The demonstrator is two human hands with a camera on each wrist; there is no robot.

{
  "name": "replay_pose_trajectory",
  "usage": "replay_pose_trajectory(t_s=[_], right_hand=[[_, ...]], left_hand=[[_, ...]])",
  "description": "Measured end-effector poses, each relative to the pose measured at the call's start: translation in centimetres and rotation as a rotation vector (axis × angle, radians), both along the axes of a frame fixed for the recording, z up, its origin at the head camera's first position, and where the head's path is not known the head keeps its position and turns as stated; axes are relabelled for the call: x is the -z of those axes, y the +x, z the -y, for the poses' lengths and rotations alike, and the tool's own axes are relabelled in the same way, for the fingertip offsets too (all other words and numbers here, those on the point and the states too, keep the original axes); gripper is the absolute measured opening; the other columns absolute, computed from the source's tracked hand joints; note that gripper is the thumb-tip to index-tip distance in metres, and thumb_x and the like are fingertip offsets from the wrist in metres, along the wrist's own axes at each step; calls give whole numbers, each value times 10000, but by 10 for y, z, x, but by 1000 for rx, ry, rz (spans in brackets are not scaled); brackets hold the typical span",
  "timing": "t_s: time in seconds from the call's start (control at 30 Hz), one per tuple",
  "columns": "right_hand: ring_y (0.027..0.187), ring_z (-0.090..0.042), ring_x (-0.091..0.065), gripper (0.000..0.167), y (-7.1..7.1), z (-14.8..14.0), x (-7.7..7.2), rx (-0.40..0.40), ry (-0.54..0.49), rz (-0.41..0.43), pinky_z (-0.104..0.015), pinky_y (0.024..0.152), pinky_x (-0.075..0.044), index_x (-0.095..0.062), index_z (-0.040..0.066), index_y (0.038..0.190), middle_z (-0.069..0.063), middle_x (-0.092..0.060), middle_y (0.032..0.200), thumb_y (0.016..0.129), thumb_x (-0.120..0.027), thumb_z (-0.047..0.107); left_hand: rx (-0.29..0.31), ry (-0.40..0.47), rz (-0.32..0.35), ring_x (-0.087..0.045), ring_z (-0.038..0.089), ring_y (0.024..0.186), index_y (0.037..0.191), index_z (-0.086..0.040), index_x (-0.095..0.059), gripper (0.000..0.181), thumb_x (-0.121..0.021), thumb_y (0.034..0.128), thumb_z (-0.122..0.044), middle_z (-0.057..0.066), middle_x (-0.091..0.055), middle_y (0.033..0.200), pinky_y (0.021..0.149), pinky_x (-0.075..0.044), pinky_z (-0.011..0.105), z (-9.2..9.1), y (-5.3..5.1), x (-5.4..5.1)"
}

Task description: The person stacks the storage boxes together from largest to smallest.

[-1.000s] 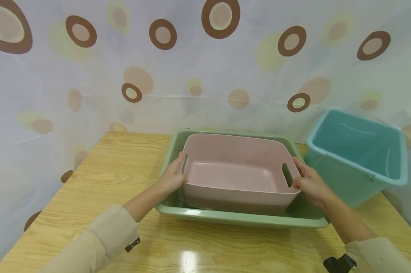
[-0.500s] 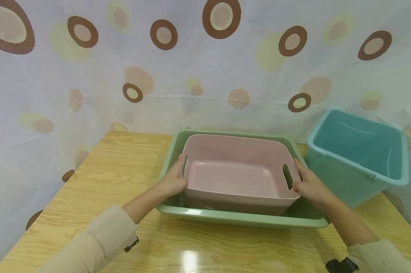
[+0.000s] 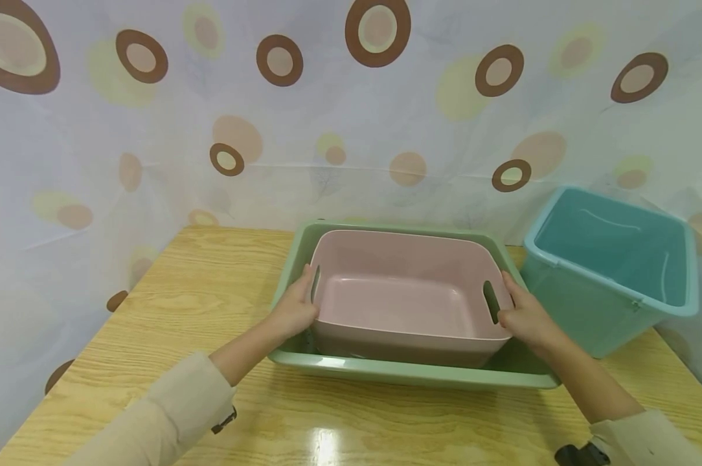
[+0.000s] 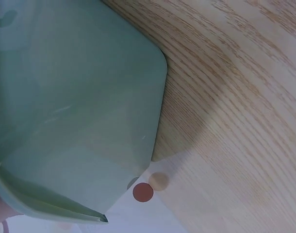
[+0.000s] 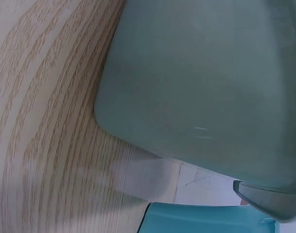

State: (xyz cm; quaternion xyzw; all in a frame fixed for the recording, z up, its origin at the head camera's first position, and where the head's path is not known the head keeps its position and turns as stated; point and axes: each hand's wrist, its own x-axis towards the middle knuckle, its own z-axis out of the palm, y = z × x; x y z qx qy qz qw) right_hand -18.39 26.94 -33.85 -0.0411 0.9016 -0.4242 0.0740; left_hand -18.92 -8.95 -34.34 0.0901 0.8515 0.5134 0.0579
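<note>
A pink rectangular plastic basin (image 3: 397, 301) with an oval handle hole at each end sits inside a larger green tub (image 3: 415, 374). At its left end my left hand (image 3: 293, 314) grips the side by the handle hole. My right hand (image 3: 530, 318) holds the opposite end, thumb near the other hole; some fingers are hidden behind the wall. Nothing lies in the pink basin. Both wrist views look at the outside of the green tub (image 4: 90, 87), and the pink basin cannot be seen there.
A teal bin (image 3: 596, 310) stands beside the green tub on the right, its open top tilted toward me. Under everything is a wooden table (image 3: 211, 278). A dotted curtain (image 3: 357, 116) hangs behind and at the left.
The pink basin's front edge has sunk slightly inside the green tub, and my hands have gone down a little with it. Over the last half second almost nothing has moved.
</note>
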Motion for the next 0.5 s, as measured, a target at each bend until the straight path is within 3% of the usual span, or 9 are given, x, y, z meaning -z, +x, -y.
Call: replay_pose_trajectory(t_s=[0.13, 0.23, 0.3, 0.47, 0.5], right_hand=[[1351, -459, -166, 840, 3, 1, -2, 22, 12, -14, -467, 972, -330, 33, -51, 1452, -331, -87, 1488, 751, -430, -35], [1318, -429, -266, 781, 6, 2, -4, 38, 5, -25, -261, 877, -417, -37, -26, 1467, -324, -196, 1467, 795, -433, -10], [1327, -420, -276, 741, 8, 2, -5, 45, -7, -26, -119, 783, -394, -55, -27, 1467, -310, -194, 1473, 827, -426, 9], [1337, -426, -286, 633, 12, 1, -9, 96, -58, -71, 9, 720, -330, -101, -48, 1459, -299, -215, 1477, 911, -389, 84], [1316, -358, -366, 607, 13, 0, -10, 117, -58, -97, 9, 722, -339, -144, -44, 1458, -291, -271, 1462, 927, -393, 110]], left_hand=[[-53, 5, -34, -164, 365, 1398, 1428, 119, -141, 824, -432, 657, 126, 258, -137, 1512, 1130, -192, 472, 1, -1, 0], [-85, -5, -75, -247, 359, 1374, 1418, 108, -214, 787, -450, 668, 105, 256, -215, 1492, 1092, -291, 469, 2, -1, -1], [-100, -2, -95, -306, 360, 1349, 1417, 93, -244, 756, -465, 694, 88, 247, -256, 1482, 1056, -350, 472, 2, -1, -1], [-123, 29, -140, -314, 356, 1353, 1419, 58, -286, 694, -518, 767, 20, 219, -302, 1477, 1074, -324, 474, 1, -3, -7], [-131, 39, -145, -295, 346, 1365, 1422, 42, -293, 688, -532, 778, 3, 204, -306, 1481, 1091, -298, 468, 0, -4, -9]])
